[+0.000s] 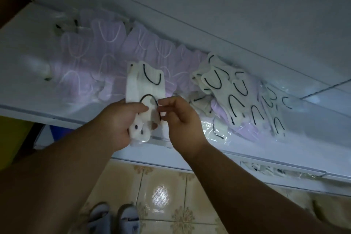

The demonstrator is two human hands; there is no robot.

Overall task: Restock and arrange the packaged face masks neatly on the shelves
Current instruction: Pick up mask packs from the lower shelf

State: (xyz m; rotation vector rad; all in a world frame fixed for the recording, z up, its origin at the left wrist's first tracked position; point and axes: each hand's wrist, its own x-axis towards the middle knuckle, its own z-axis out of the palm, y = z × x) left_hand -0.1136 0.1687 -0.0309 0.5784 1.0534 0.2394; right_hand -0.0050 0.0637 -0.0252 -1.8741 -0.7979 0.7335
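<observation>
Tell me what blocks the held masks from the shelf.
Nothing visible does. Both the left hand and right hand hold the cream masks just above the shelf; lilac masks lie behind them.

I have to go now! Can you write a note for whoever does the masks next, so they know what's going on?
Left hand grips a bundle of cream masks over the shelf edge.
Right hand pinches the bundle's right side.
Done: lilac masks laid in rows on the left.
Left: place the bundle, then tidy the jumbled cream pile on the right, which has lilac packs mixed in.
</observation>
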